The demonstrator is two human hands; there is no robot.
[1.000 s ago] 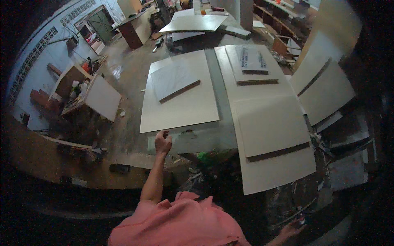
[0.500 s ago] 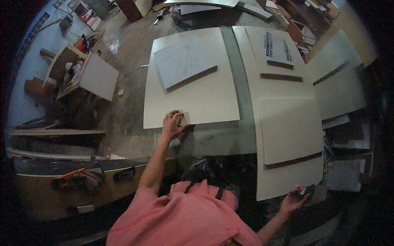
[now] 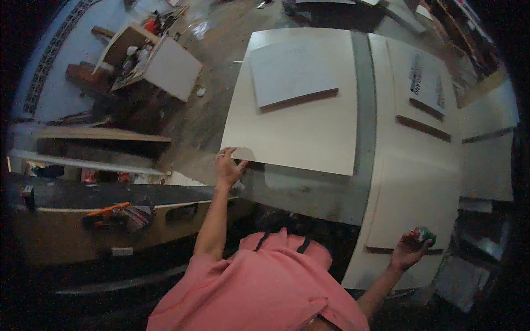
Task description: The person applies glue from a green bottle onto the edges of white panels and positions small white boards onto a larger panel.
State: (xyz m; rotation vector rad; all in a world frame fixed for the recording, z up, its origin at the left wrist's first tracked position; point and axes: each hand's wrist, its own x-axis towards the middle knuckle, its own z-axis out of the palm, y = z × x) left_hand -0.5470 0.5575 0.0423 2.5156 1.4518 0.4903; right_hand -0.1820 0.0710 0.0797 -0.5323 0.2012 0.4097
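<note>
A large pale panel (image 3: 309, 151) lies on the grey-green work surface in front of me. My left hand (image 3: 228, 168) rests at its near left corner, fingers on the edge and thumb spread apart, with nothing visible held. On this panel lies a smaller white board (image 3: 292, 74) with a brown near edge. My right hand (image 3: 407, 251) holds a small rounded green-and-red object (image 3: 424, 236), its exact kind unclear. That hand is over the near part of a pale board (image 3: 414, 198), which rests on a long pale panel (image 3: 361, 265) at the right.
Printed white board (image 3: 428, 83) pieces are stacked at the far right. A white box-like cabinet (image 3: 174, 69) with items inside stands at the left. Tools with an orange handle (image 3: 110, 209) lie on the near left ledge. Planks (image 3: 105, 134) lie behind that ledge.
My left hand has slid left along the panel's near edge to its corner. My right hand has moved up and forward over the right boards with the green-and-red object. The whole view has shifted.
</note>
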